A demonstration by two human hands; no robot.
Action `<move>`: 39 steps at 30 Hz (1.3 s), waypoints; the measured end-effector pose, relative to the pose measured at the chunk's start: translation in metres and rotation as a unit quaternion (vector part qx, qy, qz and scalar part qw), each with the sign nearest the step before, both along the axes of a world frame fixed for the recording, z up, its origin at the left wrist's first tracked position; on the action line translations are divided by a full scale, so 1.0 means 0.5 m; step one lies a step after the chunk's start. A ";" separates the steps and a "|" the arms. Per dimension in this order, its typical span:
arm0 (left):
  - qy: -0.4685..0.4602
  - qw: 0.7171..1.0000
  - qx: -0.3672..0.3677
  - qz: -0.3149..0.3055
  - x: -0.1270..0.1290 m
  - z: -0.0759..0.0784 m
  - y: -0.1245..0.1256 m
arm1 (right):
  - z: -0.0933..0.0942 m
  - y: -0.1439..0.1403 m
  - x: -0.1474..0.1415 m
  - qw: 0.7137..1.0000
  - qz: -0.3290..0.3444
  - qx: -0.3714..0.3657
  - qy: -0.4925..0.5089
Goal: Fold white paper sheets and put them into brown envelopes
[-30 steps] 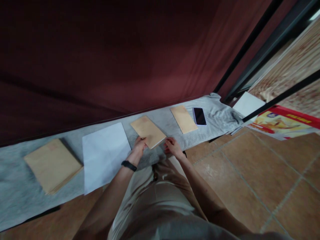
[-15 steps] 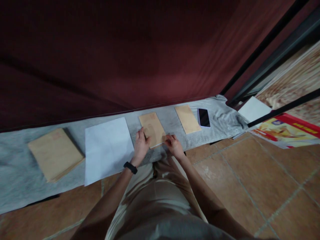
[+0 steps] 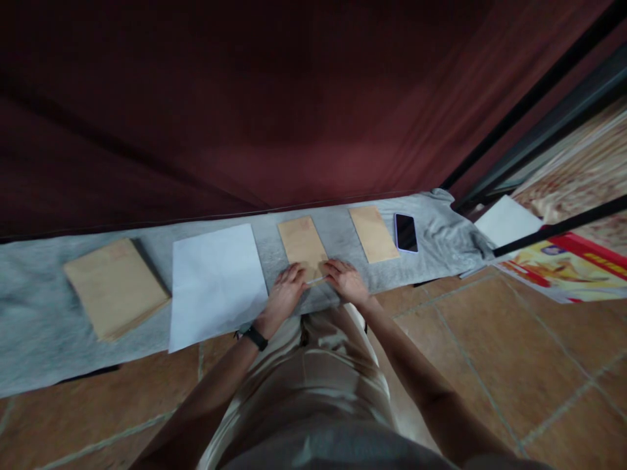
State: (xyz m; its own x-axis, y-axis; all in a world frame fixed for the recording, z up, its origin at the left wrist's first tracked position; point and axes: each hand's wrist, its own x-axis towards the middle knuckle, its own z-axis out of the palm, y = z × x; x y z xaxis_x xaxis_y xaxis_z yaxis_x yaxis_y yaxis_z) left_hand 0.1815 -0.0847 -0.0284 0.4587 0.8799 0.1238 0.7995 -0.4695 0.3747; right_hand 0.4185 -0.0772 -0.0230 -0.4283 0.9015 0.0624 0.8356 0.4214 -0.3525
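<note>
A brown envelope (image 3: 301,241) lies on a grey cloth (image 3: 44,320) spread along the floor in front of me. My left hand (image 3: 287,294), with a black band on its wrist, pinches the envelope's near edge at the left. My right hand (image 3: 347,281) grips the same edge at the right. That near edge looks slightly lifted, like a flap. A white sheet of paper (image 3: 215,284) lies just left of the envelope. Another brown envelope (image 3: 373,234) lies to its right.
A stack of brown envelopes (image 3: 115,287) sits at the far left of the cloth. A black phone (image 3: 406,232) lies next to the right-hand envelope. A dark red curtain (image 3: 245,111) hangs behind. White paper (image 3: 507,220) and a red printed sheet (image 3: 568,267) lie on the tiled floor (image 3: 490,352) at the right.
The envelope was turned from slanted to straight on the cloth. Both hands shifted to its near edge, the left from the side. The camera view moved slightly.
</note>
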 end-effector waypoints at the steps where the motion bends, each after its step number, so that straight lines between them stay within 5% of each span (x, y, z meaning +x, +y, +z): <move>1: 0.003 1.000 0.004 -0.004 0.000 -0.002 0.000 | 0.002 0.002 0.001 1.000 0.006 -0.001 -0.007; 18: 0.075 0.995 -0.001 -0.071 0.002 0.032 -0.001 | 0.029 0.019 0.001 0.996 0.069 -0.002 -0.049; 39: 0.081 0.995 0.010 -0.064 0.007 0.042 -0.005 | -0.008 0.007 0.018 0.998 0.045 0.027 0.037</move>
